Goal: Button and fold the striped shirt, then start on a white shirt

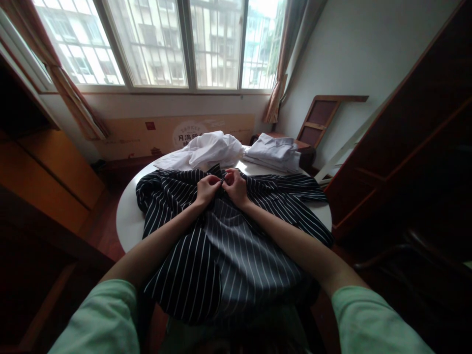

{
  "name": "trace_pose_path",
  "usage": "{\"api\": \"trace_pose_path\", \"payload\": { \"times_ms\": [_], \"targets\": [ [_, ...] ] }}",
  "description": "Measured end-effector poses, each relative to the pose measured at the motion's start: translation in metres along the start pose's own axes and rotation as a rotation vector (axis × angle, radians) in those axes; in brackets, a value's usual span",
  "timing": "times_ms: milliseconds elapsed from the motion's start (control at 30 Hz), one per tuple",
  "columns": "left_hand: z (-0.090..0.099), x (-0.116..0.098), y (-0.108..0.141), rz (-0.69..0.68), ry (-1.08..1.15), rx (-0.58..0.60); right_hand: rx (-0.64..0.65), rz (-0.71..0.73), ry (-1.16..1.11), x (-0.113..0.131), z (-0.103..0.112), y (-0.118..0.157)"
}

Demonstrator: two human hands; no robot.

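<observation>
- Plainly, you have one striped shirt on one round white table, with one loose white heap and one folded white pile behind.
- Your left hand and right hand both pinch the shirt near its collar, fingertips close together; the exact part is too small to tell.
- Fabric hangs over your near edge; bare tabletop shows at left and right.

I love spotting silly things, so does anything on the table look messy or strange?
Yes: the white cloth at the back is a loose heap, messy beside the folded white pile. The striped garment droops over the near edge of the table instead of lying flat. I see no spills.
</observation>
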State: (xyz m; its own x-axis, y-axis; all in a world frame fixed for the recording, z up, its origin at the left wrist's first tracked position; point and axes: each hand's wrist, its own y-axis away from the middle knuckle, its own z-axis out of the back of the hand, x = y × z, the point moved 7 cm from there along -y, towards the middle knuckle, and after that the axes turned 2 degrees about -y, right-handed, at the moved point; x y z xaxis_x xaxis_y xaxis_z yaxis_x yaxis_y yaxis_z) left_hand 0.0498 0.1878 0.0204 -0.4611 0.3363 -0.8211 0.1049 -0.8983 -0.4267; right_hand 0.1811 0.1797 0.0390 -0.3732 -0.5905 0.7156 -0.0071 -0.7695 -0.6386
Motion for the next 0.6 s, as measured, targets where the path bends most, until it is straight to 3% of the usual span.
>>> {"api": "trace_pose_path", "payload": {
  "times_ms": [267, 467, 600],
  "targets": [
    [-0.005, 0.004, 0.004, 0.014, 0.122, 0.047, 0.019, -0.059, -0.023, -0.009, -0.001, 0.002],
    [-0.001, 0.011, 0.002, 0.057, 0.158, 0.007, 0.036, -0.066, -0.083, -0.008, 0.000, 0.002],
    [-0.001, 0.015, 0.003, 0.096, 0.187, 0.003, 0.066, -0.138, -0.193, -0.019, -0.003, 0.001]
  ]
}}
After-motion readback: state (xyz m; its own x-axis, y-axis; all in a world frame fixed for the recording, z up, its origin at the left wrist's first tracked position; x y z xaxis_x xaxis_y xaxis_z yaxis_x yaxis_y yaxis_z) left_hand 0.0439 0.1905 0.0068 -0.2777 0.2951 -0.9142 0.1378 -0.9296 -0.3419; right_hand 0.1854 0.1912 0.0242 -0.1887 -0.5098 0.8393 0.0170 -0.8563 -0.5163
